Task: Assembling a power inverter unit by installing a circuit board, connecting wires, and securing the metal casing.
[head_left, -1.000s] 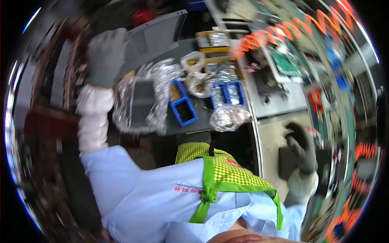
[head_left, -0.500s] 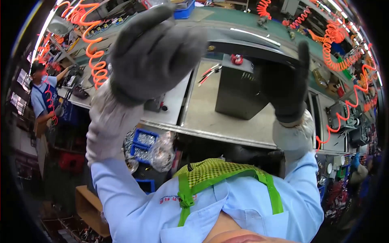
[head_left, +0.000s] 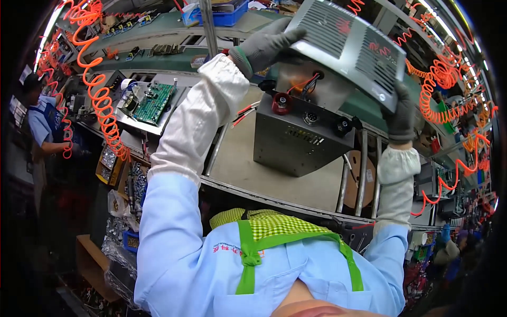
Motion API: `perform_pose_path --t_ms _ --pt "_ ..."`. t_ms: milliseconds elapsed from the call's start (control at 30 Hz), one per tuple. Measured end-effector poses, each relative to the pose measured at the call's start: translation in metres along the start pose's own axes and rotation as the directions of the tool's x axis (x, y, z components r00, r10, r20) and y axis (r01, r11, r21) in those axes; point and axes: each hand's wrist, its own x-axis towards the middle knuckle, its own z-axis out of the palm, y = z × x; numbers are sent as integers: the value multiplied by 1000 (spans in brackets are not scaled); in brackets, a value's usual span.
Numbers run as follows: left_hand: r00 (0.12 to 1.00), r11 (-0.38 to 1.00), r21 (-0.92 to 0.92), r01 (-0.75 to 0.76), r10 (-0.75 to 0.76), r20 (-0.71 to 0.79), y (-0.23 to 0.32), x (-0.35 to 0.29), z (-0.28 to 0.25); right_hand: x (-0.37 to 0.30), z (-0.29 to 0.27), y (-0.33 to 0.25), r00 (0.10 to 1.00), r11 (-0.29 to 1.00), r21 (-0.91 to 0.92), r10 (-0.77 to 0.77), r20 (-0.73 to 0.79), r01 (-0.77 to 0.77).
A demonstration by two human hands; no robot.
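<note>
A grey metal panel with two banks of slots (head_left: 353, 46) is held up tilted over the far side of the bench, its slotted face showing. My left hand (head_left: 268, 44), in a dark grey glove, grips its left edge with the thumb over the face. At the panel's right edge, my right hand (head_left: 401, 113), gloved alike, is closed on the lower right corner. Just below the panel a dark grey metal case (head_left: 296, 141) stands on the bench. It carries a red knob (head_left: 281, 103), a round socket (head_left: 310, 118) and a black knob (head_left: 344, 125); wires come out behind.
On the left a green circuit board (head_left: 154, 103) lies on a metal plate. Orange coiled hoses (head_left: 97, 87) hang at both sides. A metal post (head_left: 207, 26) rises near my left hand. Rollers (head_left: 362, 174) edge the bench at right. A co-worker (head_left: 45, 119) stands far left.
Both hands have moved away from me, the left one also toward the right. The panel, seen dark and almost edge-on before, now shows its slotted face. My view has shifted.
</note>
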Motion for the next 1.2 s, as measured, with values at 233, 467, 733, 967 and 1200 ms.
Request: perform_pose_path --t_ms 233,467,733,967,1200 --pt "937 936 76 343 -335 -100 -93 0 -30 20 -40 89 974 985 28 167 150 -173" --pt "947 939 -222 261 -294 -129 -116 -31 -25 4 -28 102 974 981 -15 194 116 -194" --pt "921 936 -212 281 -325 -214 -110 -33 -15 -3 -30 101 978 983 -49 180 106 -176" --pt "885 958 -48 283 -280 -371 -103 -39 -8 -6 -24 107 988 987 -111 124 95 -113" --pt "889 981 14 194 -170 -425 -147 -35 -15 -6 -27 107 982 962 -195 188 -26 -190"
